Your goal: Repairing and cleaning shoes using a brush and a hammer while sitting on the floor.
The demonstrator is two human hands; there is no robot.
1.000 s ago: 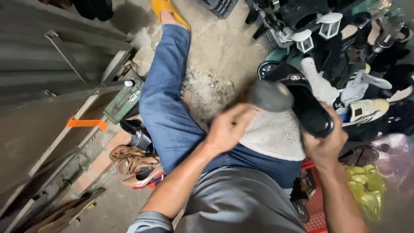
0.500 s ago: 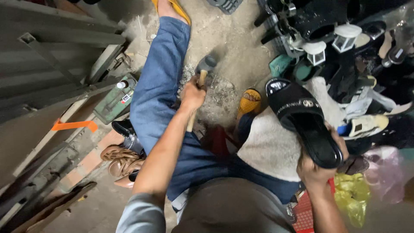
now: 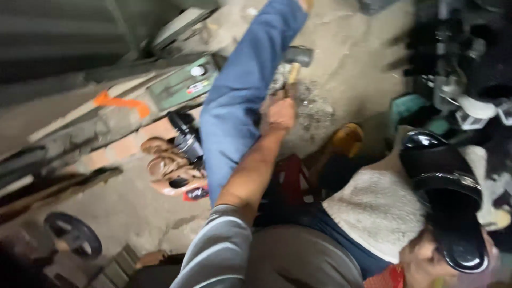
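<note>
Head view shows me the concrete floor point(image 3: 346, 80) first, with my blue trouser leg point(image 3: 240, 101) stretched far across it. On my lap lies a pale cloth point(image 3: 378, 213). At near right my right hand point(image 3: 426, 261) has its grip closed on a black sandal point(image 3: 448, 202). My left hand point(image 3: 280, 114) is clenched around the hammer point(image 3: 295, 61), whose head is far, above the floor.
</note>
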